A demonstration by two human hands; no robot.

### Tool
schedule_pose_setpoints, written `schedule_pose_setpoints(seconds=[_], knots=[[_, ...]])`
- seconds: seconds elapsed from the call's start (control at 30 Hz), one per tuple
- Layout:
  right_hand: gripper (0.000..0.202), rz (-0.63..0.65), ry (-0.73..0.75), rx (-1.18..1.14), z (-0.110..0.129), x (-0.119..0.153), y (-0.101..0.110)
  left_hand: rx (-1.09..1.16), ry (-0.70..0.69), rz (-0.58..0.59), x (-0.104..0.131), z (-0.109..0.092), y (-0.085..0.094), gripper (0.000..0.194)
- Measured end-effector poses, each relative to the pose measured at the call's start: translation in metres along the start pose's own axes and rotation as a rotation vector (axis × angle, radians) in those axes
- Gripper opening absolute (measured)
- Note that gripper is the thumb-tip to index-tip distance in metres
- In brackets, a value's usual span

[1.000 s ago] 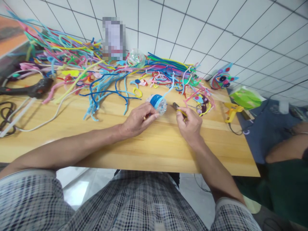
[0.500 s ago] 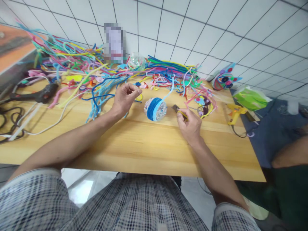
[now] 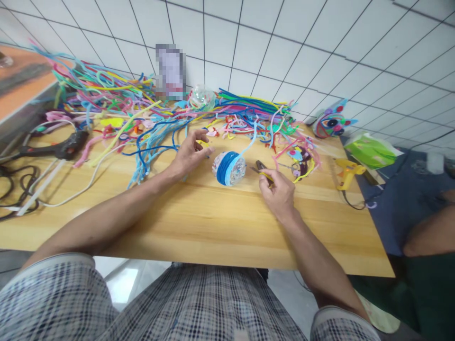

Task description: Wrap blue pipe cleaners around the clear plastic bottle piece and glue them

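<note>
A ball wrapped in blue pipe cleaner [image 3: 227, 169] rests on the wooden table between my hands. Dark blue turns circle its middle, with a light blue band beside them, and one light blue end [image 3: 253, 139] sticks up and away. Just left of the ball is my left hand [image 3: 192, 152], its fingers apart with nothing seen in them. My right hand [image 3: 279, 192] grips pliers [image 3: 262, 168] with dark jaws and yellow on the handle; the jaws point toward the ball without touching it. Most of the handle is hidden in the palm.
Many coloured pipe cleaners [image 3: 106, 87] lie along the wall. A clear ball [image 3: 202, 97] and a decorated mask-like piece [image 3: 332, 121] stand behind. A black glue gun [image 3: 71, 144] is at left, a yellow glue gun [image 3: 348, 174] at right. Another person's arm [image 3: 432, 232] shows at right.
My left hand's fingers have spread from a pinch. My right hand stays near the ball with the pliers, their jaws now looking slightly wider apart. The whole view has shifted slightly.
</note>
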State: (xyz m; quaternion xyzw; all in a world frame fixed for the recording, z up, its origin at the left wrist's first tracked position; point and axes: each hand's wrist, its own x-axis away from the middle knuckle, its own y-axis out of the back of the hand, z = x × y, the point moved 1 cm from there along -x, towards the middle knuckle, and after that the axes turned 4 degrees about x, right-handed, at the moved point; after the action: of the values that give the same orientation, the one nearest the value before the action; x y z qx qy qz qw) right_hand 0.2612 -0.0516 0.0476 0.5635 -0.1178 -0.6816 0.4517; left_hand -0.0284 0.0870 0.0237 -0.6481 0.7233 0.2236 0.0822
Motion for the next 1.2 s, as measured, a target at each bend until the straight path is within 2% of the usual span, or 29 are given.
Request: schedule_pose_setpoints(seconds=[0.07, 0.17, 0.2, 0.27, 0.33, 0.37, 0.47, 0.57, 0.67, 0.83, 0.93, 1.0, 1.13, 1.2], knots=[[0.018, 0.016, -0.013, 0.016, -0.001, 0.000, 0.000, -0.034, 0.013, 0.007, 0.000, 0.008, -0.001, 0.046], [0.019, 0.034, -0.036, 0.039, -0.002, 0.000, 0.000, -0.010, 0.053, -0.029, 0.002, 0.010, -0.001, 0.034], [0.019, 0.035, -0.039, 0.041, -0.002, 0.000, 0.000, 0.001, 0.049, -0.037, 0.004, 0.007, 0.000, 0.036], [0.020, 0.034, -0.042, 0.039, -0.002, 0.000, 0.001, -0.002, -0.013, -0.017, 0.010, -0.004, -0.001, 0.043], [0.019, 0.028, -0.034, 0.025, -0.002, 0.000, 0.001, -0.056, -0.162, 0.067, 0.020, -0.019, -0.004, 0.044], [0.019, 0.027, -0.030, 0.017, -0.003, 0.001, 0.000, -0.091, -0.222, 0.133, 0.026, -0.025, -0.007, 0.052], [0.018, 0.035, -0.038, 0.013, -0.003, 0.002, -0.001, -0.167, -0.343, 0.311, 0.044, -0.033, -0.019, 0.093], [0.019, 0.055, -0.074, 0.039, -0.008, 0.000, 0.003, -0.183, -0.364, 0.360, 0.054, -0.028, -0.028, 0.103], [0.023, 0.075, -0.164, 0.098, -0.024, -0.010, 0.018, -0.185, -0.349, 0.323, 0.056, -0.020, -0.030, 0.097], [0.025, 0.130, -0.327, 0.191, -0.074, -0.024, 0.067, -0.178, -0.333, 0.310, 0.057, -0.018, -0.029, 0.090], [0.026, 0.198, -0.354, 0.217, -0.100, -0.011, 0.090, -0.172, -0.340, 0.320, 0.058, -0.019, -0.029, 0.085], [0.029, 0.245, -0.357, 0.228, -0.110, 0.006, 0.098, -0.165, -0.347, 0.319, 0.058, -0.018, -0.030, 0.087], [0.030, 0.334, -0.347, 0.264, -0.123, 0.041, 0.100, -0.176, -0.347, 0.297, 0.056, -0.013, -0.031, 0.102], [0.030, 0.356, -0.339, 0.293, -0.128, 0.051, 0.099, -0.179, -0.328, 0.289, 0.055, -0.010, -0.031, 0.103]])
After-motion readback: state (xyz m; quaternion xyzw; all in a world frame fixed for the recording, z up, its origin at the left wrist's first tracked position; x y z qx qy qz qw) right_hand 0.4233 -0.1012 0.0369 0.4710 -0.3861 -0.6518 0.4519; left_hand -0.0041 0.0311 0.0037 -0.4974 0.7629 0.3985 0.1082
